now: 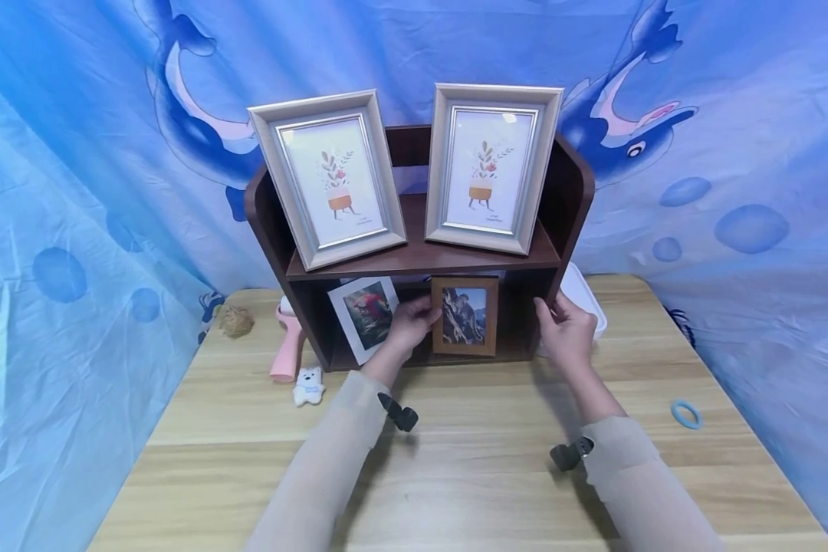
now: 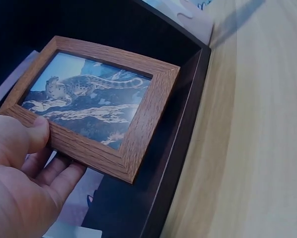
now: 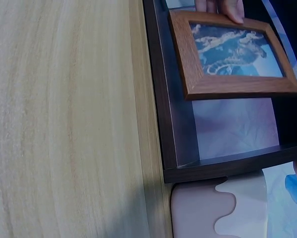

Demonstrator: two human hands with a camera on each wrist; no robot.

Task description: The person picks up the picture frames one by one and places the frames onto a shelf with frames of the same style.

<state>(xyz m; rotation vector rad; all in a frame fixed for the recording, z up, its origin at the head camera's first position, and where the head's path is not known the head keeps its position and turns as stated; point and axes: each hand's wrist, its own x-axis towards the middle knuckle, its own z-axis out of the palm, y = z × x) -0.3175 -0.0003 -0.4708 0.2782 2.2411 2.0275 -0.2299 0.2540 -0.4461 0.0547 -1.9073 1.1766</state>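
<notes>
My left hand (image 1: 411, 328) pinches the left edge of a brown wooden picture frame (image 1: 465, 354), thumb in front and fingers behind. It holds a photo of a spotted big cat on rocks (image 2: 86, 94). This frame stands in the lower compartment of a dark brown shelf (image 1: 414, 264). My right hand (image 1: 570, 331) grips the front edge of the shelf's right side panel. Left of my left hand, a white picture frame (image 1: 348, 310) with a parrot photo leans inside the same compartment, partly covered by the hand.
Two silver-beige picture frames (image 1: 293, 199) (image 1: 438, 169) with plant drawings stand on the upper shelf. Left of the shelf are a pink-handled tool (image 1: 290, 349), a white bear figure (image 1: 309, 386) and a twine ball (image 1: 236, 321). A white container (image 1: 583, 299) and a blue ring (image 1: 686, 415) lie right.
</notes>
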